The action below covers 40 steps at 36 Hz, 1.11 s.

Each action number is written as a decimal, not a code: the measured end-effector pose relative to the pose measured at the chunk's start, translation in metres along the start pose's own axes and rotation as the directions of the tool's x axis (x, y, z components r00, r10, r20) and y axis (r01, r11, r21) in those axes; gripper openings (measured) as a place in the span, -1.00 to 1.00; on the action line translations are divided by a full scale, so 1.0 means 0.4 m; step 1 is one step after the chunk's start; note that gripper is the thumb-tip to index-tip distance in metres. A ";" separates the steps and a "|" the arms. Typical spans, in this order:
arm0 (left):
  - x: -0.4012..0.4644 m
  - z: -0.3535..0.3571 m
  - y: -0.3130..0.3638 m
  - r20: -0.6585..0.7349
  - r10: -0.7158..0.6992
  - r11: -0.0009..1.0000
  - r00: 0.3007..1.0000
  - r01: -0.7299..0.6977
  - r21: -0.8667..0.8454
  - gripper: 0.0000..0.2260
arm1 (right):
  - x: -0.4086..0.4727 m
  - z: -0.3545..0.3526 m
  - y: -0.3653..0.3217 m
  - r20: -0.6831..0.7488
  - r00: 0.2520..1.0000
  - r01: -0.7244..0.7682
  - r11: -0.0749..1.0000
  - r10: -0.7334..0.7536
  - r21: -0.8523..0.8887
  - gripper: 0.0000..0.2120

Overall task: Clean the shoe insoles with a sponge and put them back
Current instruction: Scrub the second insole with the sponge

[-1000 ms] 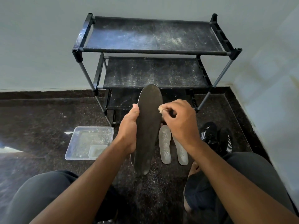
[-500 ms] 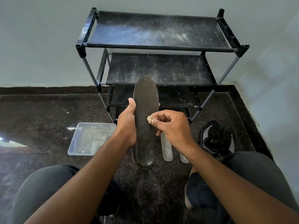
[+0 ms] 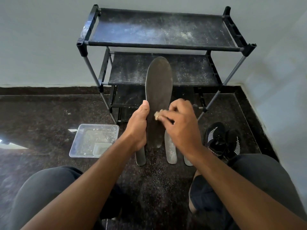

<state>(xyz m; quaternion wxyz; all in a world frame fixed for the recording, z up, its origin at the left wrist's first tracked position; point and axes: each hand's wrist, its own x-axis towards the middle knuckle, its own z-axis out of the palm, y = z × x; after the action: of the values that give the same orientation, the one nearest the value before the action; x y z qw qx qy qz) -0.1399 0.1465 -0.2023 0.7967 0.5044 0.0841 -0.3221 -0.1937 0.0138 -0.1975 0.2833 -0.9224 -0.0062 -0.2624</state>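
— Above the floor (image 3: 49, 123), where's the insole (image 3: 158, 90)?
— Upright, long axis running away from the person; left hand (image 3: 137, 128) grips its left edge.
— The sponge (image 3: 157, 115)?
— Pinched in the right hand (image 3: 181, 127), pressed mid-length against the insole.

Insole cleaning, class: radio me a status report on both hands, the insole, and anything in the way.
Left hand grips dark insole upright. Right hand pinches sponge against it. Three insoles wait on floor. Nothing in the way.

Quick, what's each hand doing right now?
Left hand: grips the dark insole, held upright.
Right hand: pinches the sponge against that insole.
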 end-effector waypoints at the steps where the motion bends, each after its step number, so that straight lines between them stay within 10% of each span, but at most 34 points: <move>1: 0.005 -0.007 0.004 -0.012 -0.005 1.000 1.000 0.005 -0.028 -0.40 | -0.010 0.009 -0.011 0.039 0.998 0.041 0.999 -0.042 0.017 -0.89; 40: 0.018 -0.036 0.064 0.048 0.013 0.918 0.999 0.007 -0.395 -0.32 | -0.009 -0.022 -0.025 0.327 0.942 0.002 0.973 -0.080 0.230 -0.91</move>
<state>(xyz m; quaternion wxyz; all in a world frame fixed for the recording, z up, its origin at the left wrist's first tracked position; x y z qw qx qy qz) -0.1162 0.1632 -0.1934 0.8845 0.3252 0.1270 -0.3095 -0.2028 0.0181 -0.1879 0.3758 -0.9148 -0.1033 -0.1056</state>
